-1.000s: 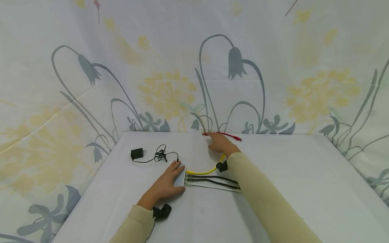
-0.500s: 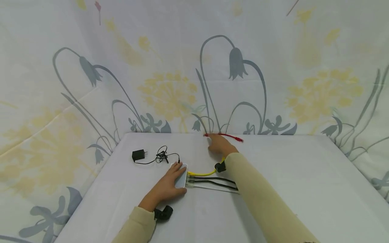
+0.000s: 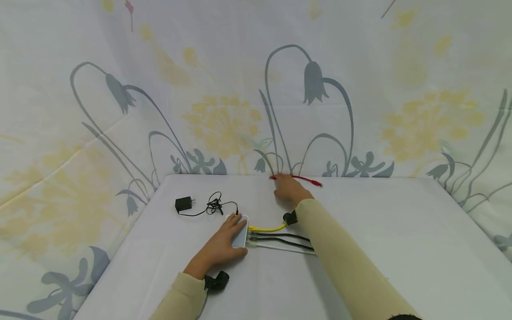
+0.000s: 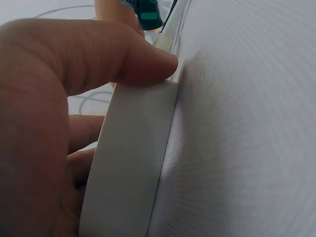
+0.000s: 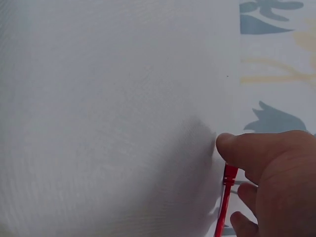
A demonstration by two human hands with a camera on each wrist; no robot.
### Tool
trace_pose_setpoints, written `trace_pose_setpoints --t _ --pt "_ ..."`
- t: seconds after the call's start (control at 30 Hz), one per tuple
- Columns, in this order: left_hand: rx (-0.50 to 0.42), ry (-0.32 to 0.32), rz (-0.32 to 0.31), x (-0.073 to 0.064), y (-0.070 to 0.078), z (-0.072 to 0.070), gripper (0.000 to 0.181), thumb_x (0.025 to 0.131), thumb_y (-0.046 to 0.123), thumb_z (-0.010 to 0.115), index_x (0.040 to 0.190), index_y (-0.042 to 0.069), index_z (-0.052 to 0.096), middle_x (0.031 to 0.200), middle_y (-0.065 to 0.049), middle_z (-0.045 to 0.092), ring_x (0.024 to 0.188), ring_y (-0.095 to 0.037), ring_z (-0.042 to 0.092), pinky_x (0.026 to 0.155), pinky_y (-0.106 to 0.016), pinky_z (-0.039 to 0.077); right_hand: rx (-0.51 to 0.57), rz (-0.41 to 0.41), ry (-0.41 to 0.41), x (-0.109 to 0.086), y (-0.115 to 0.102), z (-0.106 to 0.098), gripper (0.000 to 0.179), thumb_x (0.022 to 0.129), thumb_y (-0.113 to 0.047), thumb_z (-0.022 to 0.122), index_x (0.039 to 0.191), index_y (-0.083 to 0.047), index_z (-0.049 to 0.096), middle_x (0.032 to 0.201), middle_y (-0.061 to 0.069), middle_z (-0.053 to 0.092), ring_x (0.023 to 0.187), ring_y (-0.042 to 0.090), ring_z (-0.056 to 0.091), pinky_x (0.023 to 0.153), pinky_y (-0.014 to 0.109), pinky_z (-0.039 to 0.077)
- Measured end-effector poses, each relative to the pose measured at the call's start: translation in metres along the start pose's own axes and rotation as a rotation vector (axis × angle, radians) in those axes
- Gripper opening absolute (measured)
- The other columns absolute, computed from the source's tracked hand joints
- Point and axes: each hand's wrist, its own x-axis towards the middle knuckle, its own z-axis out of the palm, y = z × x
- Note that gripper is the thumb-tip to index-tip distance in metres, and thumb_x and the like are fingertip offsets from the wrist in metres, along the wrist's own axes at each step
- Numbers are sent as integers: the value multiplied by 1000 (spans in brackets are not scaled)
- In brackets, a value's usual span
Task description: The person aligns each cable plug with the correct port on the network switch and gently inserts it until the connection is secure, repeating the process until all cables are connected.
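Observation:
A small white network switch (image 3: 240,238) lies on the white-covered table, with several network cables plugged into its right side. My left hand (image 3: 222,242) holds it, fingers spread across the top and thumb against the near side. The left wrist view shows the thumb at one corner of the switch (image 4: 131,158). Farther back, my right hand (image 3: 291,189) pinches a short red network cable (image 3: 308,180) at the table's far edge. The right wrist view has the thumb over one red plug (image 5: 230,173); the fingertips behind it are partly hidden.
A black power adapter (image 3: 183,203) lies at the back left, its tangled cord (image 3: 214,205) running to the switch. A yellow cable (image 3: 270,229), two black cables and a white cable (image 3: 284,248) pass under the right arm. Patterned fabric (image 3: 248,111) rises behind the table.
The view has shifted slightly. The left hand stays on the switch. The right hand's fingers have drawn in a little at the red network cable, which lies in nearly the same place.

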Motion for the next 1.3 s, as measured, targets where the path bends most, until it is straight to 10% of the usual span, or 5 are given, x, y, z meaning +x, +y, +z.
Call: trace_pose_setpoints --t 0.53,1.3 --pt "11 9 -2 0 -3 4 78 79 29 71 149 15 41 162 -5 24 152 -28 11 116 -56 24 -49 13 -42 0 2 1 65 97 -31 51 153 -7 28 159 14 28 147 33 24 118 48 24" --pt "14 0 1 1 -3 0 79 79 30 71 150 16 39 162 -4 23 152 -26 10 117 -54 25 -167 -48 119 -1 5 -1 23 97 -19 55 113 -12 71 113 12 62 109 35 58 92 53 45"
